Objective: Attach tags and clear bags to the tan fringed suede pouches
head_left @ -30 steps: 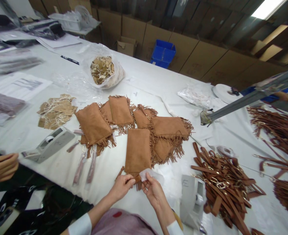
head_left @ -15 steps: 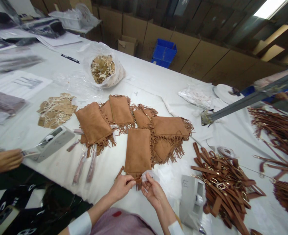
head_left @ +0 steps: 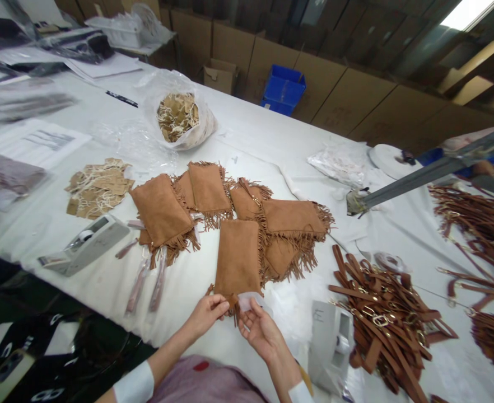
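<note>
Left hand (head_left: 214,309) pinches a tab (head_left: 232,300), likely to steady it, pouch (head_left: 238,257) just beyond; beside it, right hand (head_left: 259,326) grasps film (head_left: 249,301), perhaps plastic, keeping it within the tab's reach.

Seen from here, the pouch (head_left: 237,252) directly ahead of both hands is plain tan-brown, unpatterned. The tab (head_left: 232,300) at the left hand (head_left: 210,313) is a slightly deeper brown; the sheet (head_left: 249,301) at the right hand (head_left: 261,330) is translucent white. Right of the right hand: tape dispenser (head_left: 323,344), light grey with dark handwritten marking; strap pile (head_left: 400,344), reddish-brown with gold-coloured fittings. Ahead and left of the left hand: loose tags (head_left: 98,190), kraft brown crossed by white strings. Far ahead of the hands: bin (head_left: 284,89), saturated blue. Behind the hands: garment (head_left: 225,380), mauve with one red spot; cuffs (head_left: 134,385), white.
</note>
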{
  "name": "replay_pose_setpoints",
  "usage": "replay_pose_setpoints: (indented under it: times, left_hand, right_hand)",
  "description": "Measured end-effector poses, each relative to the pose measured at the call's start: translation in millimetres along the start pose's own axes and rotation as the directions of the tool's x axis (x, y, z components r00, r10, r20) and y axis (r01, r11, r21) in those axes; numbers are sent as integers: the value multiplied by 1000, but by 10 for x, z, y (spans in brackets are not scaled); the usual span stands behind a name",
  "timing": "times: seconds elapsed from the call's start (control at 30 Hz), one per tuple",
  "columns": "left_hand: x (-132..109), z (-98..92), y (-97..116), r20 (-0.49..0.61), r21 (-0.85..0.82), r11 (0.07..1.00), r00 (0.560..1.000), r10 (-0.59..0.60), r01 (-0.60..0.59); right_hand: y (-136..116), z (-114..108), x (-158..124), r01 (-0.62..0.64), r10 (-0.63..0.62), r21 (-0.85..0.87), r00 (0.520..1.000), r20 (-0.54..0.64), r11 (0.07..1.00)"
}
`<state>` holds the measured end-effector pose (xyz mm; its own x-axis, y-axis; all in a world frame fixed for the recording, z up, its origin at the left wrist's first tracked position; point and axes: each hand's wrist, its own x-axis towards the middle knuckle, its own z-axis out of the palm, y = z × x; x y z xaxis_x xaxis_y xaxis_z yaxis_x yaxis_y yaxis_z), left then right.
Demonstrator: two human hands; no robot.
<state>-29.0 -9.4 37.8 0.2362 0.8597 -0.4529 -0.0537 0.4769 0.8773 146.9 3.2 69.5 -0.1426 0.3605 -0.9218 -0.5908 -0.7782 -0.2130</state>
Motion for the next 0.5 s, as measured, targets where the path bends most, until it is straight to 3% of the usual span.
replay_pose_setpoints:
  times: [0.2,0.5]
  left_hand:
    - [-41,-7,-150,28,189,982,1000,-6,1]
    - [-85,12,-67,-1,279,960,1000,18,-17]
  right_hand:
    - [2,29,-8,58,-58,0,998,-7,998]
    - [33,53,-38,143,-147,-76,988,-41,987]
